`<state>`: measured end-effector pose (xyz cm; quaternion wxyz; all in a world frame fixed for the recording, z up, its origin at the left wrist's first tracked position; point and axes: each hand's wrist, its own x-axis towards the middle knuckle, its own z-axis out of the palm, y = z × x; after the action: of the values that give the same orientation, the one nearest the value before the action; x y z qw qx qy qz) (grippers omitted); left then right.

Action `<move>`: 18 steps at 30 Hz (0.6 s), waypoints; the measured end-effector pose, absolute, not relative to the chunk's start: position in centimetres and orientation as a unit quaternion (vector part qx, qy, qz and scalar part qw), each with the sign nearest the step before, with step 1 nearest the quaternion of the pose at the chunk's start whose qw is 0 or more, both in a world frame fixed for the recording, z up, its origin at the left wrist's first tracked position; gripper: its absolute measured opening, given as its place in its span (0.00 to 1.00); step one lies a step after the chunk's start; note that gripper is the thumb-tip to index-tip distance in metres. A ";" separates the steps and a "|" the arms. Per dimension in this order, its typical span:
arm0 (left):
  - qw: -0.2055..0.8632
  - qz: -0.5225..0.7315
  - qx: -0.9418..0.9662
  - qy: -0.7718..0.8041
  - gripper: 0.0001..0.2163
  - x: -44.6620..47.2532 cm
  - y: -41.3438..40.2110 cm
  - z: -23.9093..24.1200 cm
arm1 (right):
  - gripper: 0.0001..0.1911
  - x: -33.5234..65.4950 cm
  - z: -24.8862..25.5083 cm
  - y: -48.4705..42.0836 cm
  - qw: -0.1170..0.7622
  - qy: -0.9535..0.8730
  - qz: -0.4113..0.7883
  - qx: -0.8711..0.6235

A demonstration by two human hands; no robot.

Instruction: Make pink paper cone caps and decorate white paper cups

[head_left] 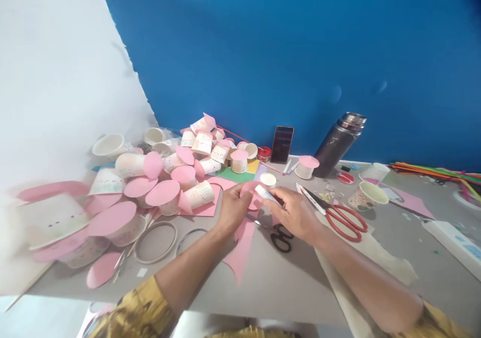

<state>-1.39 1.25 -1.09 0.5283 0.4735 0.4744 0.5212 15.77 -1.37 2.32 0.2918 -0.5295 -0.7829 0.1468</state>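
My left hand (232, 208) pinches a pink paper piece (249, 189) between thumb and fingers. Closed around a white glue stick (264, 192) with blue print, my right hand (291, 211) holds its tip against or very close to the paper. Just behind the hands stands a small white round container (268, 179). Below them lie black-handled scissors (281, 238) and a pointed pink paper scrap (240, 258). Red-handled scissors (347, 222) rest to the right of my right hand, beside a white marker (313, 200).
Many paper cups with pink discs (163, 192) crowd the left side. A tape ring (156, 242) lies before them. Toward the wall are a phone (282, 145) and a dark flask (338, 145). A patterned cup (367, 197) and a power strip (456, 245) sit at right.
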 end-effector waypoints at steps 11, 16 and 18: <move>0.494 0.482 0.597 0.410 0.11 -0.6 -0.3 -0.8 | 0.15 15.9 0.4 -1.2 0.242 -0.776 0.041 -0.581; 0.467 0.464 0.629 0.414 0.11 -0.7 -0.5 -0.8 | 0.16 15.9 0.1 -1.2 0.264 -0.773 0.031 -0.575; 0.457 0.459 0.633 0.425 0.10 -0.7 -0.5 -0.7 | 0.18 16.0 0.1 -1.2 0.280 -0.770 0.054 -0.571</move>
<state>-0.73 -0.52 -0.69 0.4568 0.6328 0.4250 0.4586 16.00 -1.21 0.14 0.2801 -0.5710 -0.7698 0.0542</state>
